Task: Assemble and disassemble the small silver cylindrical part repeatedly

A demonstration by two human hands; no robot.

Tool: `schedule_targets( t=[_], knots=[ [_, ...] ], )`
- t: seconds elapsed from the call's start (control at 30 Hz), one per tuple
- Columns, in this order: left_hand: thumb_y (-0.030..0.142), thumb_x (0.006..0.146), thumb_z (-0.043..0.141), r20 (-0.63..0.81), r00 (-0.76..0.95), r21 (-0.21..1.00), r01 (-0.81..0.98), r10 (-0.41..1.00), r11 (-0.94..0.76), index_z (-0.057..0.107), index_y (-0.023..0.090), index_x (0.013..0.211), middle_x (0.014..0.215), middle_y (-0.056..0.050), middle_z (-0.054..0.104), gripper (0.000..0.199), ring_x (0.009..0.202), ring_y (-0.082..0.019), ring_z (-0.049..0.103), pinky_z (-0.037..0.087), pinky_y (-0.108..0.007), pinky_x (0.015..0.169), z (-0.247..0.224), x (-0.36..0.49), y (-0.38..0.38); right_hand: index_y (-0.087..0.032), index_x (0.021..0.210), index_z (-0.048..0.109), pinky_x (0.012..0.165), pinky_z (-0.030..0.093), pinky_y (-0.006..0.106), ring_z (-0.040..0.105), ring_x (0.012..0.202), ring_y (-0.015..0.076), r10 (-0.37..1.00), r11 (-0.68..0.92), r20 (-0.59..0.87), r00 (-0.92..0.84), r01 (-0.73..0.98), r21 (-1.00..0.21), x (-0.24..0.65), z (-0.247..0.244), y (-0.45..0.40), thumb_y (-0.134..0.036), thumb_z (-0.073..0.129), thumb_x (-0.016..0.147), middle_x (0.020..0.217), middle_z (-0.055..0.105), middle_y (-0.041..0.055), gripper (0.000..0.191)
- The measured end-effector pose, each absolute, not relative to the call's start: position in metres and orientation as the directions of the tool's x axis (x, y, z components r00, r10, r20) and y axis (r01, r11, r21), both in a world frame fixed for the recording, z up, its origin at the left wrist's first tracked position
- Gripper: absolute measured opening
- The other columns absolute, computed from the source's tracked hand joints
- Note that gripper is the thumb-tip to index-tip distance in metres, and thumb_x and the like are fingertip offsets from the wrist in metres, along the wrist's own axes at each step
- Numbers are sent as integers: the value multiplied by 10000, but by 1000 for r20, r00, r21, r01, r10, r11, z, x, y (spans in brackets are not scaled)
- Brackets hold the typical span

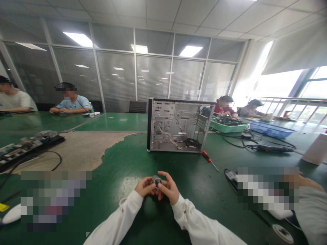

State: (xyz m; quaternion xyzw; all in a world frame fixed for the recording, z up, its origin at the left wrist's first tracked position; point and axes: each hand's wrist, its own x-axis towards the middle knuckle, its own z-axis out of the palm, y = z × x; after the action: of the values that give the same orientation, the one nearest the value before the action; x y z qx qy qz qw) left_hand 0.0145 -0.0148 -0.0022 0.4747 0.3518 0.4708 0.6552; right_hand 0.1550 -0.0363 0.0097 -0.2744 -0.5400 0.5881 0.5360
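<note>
A small grey round object [156, 181], like a short roll or ring with a dark centre, is held between both hands above the green table [127, 158]. My left hand [146, 186] grips it from the left, thumb on its near side. My right hand [169, 189] holds its right side, the thumb at the dark centre and the index finger stretched past the top. Beyond the hands stands an open computer case [176, 126] with cables inside. A red and black screwdriver [209, 160] lies by its lower right corner.
Green basket [230, 127] and blue basket [272, 129] stand at the back right near black cables. Electronic parts [30, 146] lie on the left. A person's grey sleeve [311, 211] and a roll [282, 234] are at the right. Several people sit around the tables.
</note>
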Motion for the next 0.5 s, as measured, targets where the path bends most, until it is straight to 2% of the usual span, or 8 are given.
schedule_targets(
  t=[0.13,0.3,0.4,0.5],
  knots=[
    [343,536,697,-149,418,875,-366,896,316,502,117,832,621,-33,603,420,518,-132,573,405,-249,533,4,8,-14,-207,1089,301,412,407,207,518,456,86,904,232,328,-275,-330,-915,153,12,-41,-294,618,643,614,535,-43,554],
    [368,641,596,-308,501,678,-480,809,556,534,83,771,626,-48,614,319,573,-146,585,418,-275,617,16,3,-17,-207,1084,352,489,382,215,473,528,77,888,384,415,-200,-176,-907,156,13,-42,-226,607,652,635,487,-44,501],
    [395,701,508,-316,545,619,-502,777,604,536,73,788,630,-64,623,334,572,-157,589,420,-292,626,20,2,-19,-209,1066,385,530,383,220,480,599,92,890,416,430,-148,-120,-901,158,11,-40,-215,594,661,675,482,-29,456],
    [379,731,477,-323,528,632,-497,785,595,533,78,781,623,-68,626,310,560,-155,591,430,-293,623,19,4,-20,-209,1037,417,534,385,217,485,654,104,901,413,423,-93,-114,-904,157,7,-36,-223,603,647,760,496,1,433]
  ],
)
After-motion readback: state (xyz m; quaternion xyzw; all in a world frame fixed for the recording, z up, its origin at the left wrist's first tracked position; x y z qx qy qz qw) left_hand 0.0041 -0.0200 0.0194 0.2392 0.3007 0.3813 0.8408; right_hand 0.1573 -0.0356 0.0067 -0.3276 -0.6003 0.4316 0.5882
